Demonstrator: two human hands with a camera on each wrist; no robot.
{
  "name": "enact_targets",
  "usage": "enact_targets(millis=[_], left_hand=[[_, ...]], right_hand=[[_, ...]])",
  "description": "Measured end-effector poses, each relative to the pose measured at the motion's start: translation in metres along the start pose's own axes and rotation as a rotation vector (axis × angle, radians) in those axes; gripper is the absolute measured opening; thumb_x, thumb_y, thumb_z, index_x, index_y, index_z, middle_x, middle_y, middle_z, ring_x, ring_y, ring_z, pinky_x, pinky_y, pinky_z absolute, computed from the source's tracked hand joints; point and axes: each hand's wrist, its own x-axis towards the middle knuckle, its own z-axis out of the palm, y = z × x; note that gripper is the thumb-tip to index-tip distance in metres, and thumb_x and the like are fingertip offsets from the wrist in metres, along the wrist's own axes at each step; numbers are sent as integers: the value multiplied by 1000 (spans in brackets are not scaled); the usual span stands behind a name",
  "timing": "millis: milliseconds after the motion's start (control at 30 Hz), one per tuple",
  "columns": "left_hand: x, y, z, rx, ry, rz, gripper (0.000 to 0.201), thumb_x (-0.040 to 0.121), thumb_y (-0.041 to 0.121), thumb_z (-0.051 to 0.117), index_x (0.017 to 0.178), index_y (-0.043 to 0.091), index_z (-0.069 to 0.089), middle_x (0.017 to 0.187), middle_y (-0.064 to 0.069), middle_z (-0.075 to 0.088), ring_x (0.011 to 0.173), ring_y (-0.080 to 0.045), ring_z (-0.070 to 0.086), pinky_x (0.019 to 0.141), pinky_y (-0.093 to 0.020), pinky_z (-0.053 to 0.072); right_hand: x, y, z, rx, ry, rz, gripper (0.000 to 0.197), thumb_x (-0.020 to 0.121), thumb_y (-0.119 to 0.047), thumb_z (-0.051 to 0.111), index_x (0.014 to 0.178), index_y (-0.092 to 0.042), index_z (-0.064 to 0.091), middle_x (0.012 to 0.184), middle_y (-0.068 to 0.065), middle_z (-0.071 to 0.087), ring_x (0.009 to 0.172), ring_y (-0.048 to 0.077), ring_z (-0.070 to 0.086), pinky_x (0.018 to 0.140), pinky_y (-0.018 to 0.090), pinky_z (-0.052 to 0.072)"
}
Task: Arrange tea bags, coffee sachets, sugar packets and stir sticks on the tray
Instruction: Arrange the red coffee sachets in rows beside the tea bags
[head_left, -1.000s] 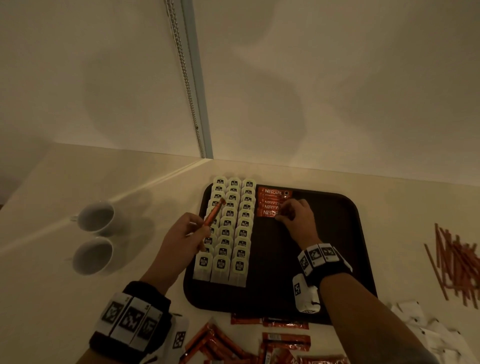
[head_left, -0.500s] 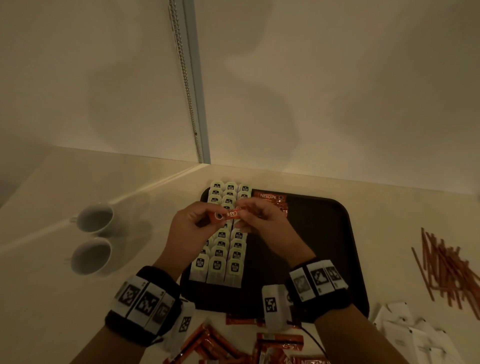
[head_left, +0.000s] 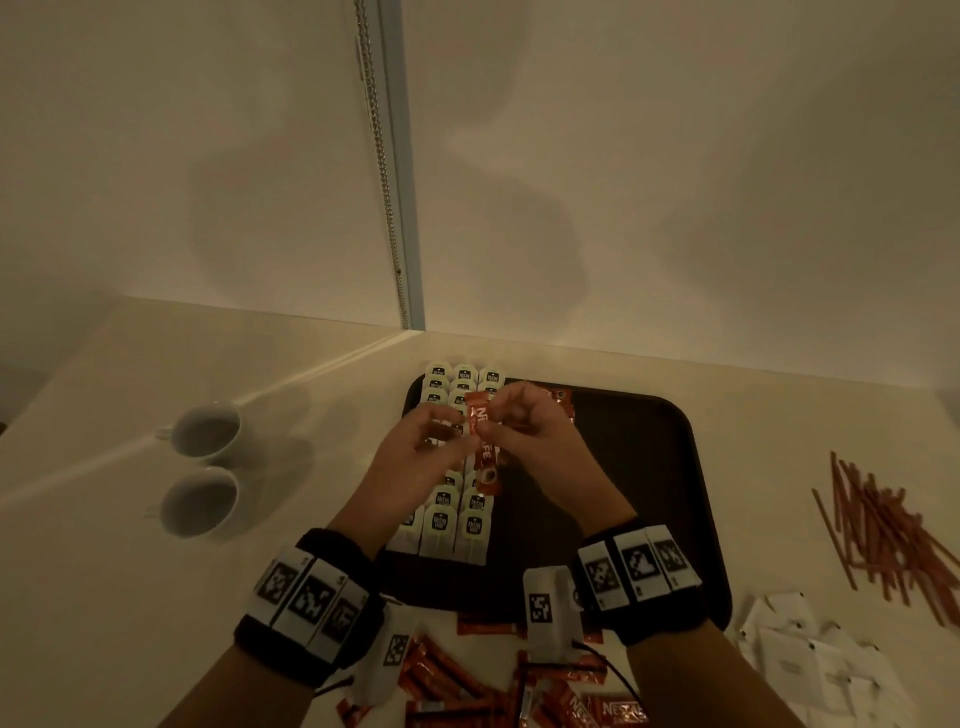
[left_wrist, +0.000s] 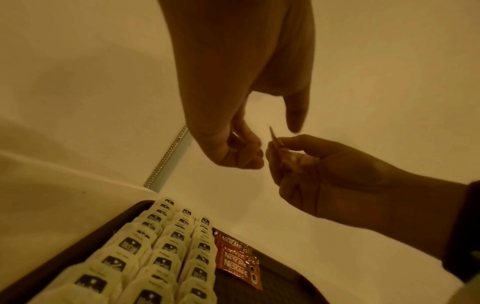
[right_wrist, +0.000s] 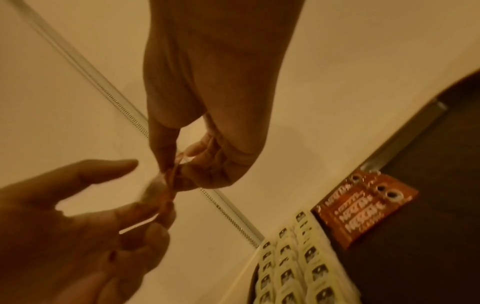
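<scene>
- The right hand (head_left: 540, 441) pinches a red coffee sachet (head_left: 482, 447) between thumb and fingers, lifted above the tray (head_left: 670, 467).
- The left hand (head_left: 421, 452) sits just beside it at 9 o'clock; its curled fingertips meet the sachet's edge, though whether they truly grip it cannot be told.
- The sachet's long axis runs roughly 12 to 6 o'clock in the head view, tilted a little; its cup-print end points toward 6.
- Tea bags (head_left: 457, 519) fill the tray's 9 o'clock side in three overlapping rows running 12 to 6.
- Placed sachets (left_wrist: 237, 261) lie overlapped just beside the rows at the tray's 12 o'clock end, their long axes across the tray.
- More loose sachets (head_left: 457, 680) lie on the worktop (head_left: 104, 571) at 6 o'clock.
- Stir sticks (head_left: 883, 530) are piled at 3 o'clock, sugar packets (head_left: 810, 660) at 4 to 5.
- Two cups (head_left: 202, 467) stand at 9 o'clock.
</scene>
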Motion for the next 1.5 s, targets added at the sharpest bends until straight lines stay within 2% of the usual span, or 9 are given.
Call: enact_targets(millis=[167,367,533,633,767,1067,1233,1400,1500], left_hand=[[-1,-3,0,-117,19,47,7,90,6,61,94,9,65,94,-12,68,80,-17,66,65,-16,51],[-2,-8,6,-610,2,-80,20,92,-6,49,106,7,56,95,-15,61,86,-24,66,73,-20,56],[-4,-5,11,-445,-41,1,20,87,2,60,103,9,70,107,-15,69,93,-25,69,76,-20,53],[-3,-5,10,-438,10,26,21,85,3,64,103,13,72,100,-11,73,90,-22,69,75,-19,53],[-5,-3,10,-534,40,22,22,77,9,67,98,14,73,93,-10,74,84,-18,70,72,-19,54],[-1,-4,0,-314,77,104,19,79,0,69,92,12,73,82,-3,75,78,-12,70,69,-17,54],[3,-7,3,-117,131,117,20,77,0,72,91,13,74,77,1,74,73,-7,69,67,-15,53],[0,-15,0,24,15,19,39,78,14,75,116,21,66,106,7,69,95,-7,67,76,-17,52],[-8,-21,-18,142,-28,-19,28,83,24,69,111,26,64,111,10,66,98,-6,64,84,-24,52]], right_hand=[[-5,-12,-4,-295,-105,-23,14,86,-12,64,99,-19,61,98,-2,68,87,4,66,77,23,54],[-12,-20,-8,-340,18,-41,19,83,-8,67,99,-16,59,92,-2,62,69,4,63,60,15,51],[-13,-23,-5,-478,142,-205,10,88,-15,62,95,-20,66,76,-10,61,68,5,57,64,11,47],[-14,-25,-2,-496,178,-273,25,87,-15,63,107,-30,58,86,-15,61,75,4,62,72,14,51],[-16,-24,-3,-453,210,-274,15,87,-16,63,98,-25,62,84,-9,64,75,8,64,70,18,54],[-25,-9,-15,-179,133,-11,13,82,-1,63,91,-10,65,91,6,66,76,6,67,66,15,52],[-28,7,-20,-192,89,77,12,81,-2,65,91,-10,66,84,1,66,70,-4,61,66,9,48],[-20,29,-45,-361,117,147,12,81,-9,68,88,-20,67,85,-8,65,73,-7,58,68,10,45],[-9,54,-74,-491,237,240,13,82,-12,68,87,-24,64,99,-9,62,89,0,56,81,18,43]])
